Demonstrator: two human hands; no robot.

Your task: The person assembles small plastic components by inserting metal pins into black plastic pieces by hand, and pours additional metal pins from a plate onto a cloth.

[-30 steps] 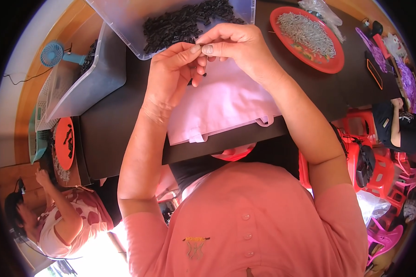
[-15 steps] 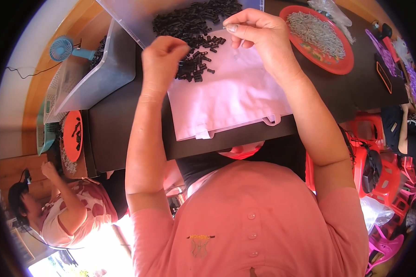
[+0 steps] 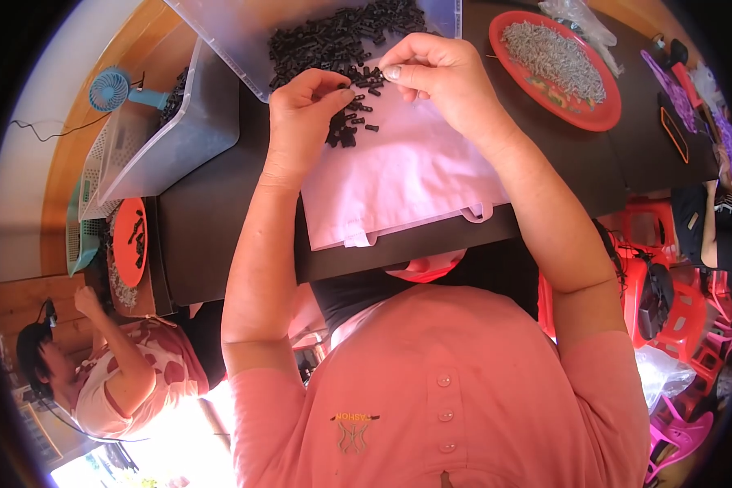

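Note:
Above the white cloth (image 3: 407,179), my left hand (image 3: 301,114) pinches a small black plastic piece (image 3: 343,86), mostly covered by the fingers. My right hand (image 3: 447,77) is closed in a pinch just to the right of it; whatever lies between thumb and forefinger is too small to make out. The two sets of fingertips are close together but apart. Beneath and beyond them, loose black plastic pieces (image 3: 351,122) spill from a big heap (image 3: 325,45) in a clear plastic bin (image 3: 236,61) onto the cloth.
A red plate (image 3: 598,122) of small silvery metal pins stands at the right. On the left are another clear bin (image 3: 167,138), a small blue fan (image 3: 110,88) and an orange plate (image 3: 126,252) with black pieces. A co-worker (image 3: 122,366) sits at the far left.
My left hand has moved right and turned its fingertips inward. My right hand has come down and slightly left, bringing the fingertips of both hands nearer each other.

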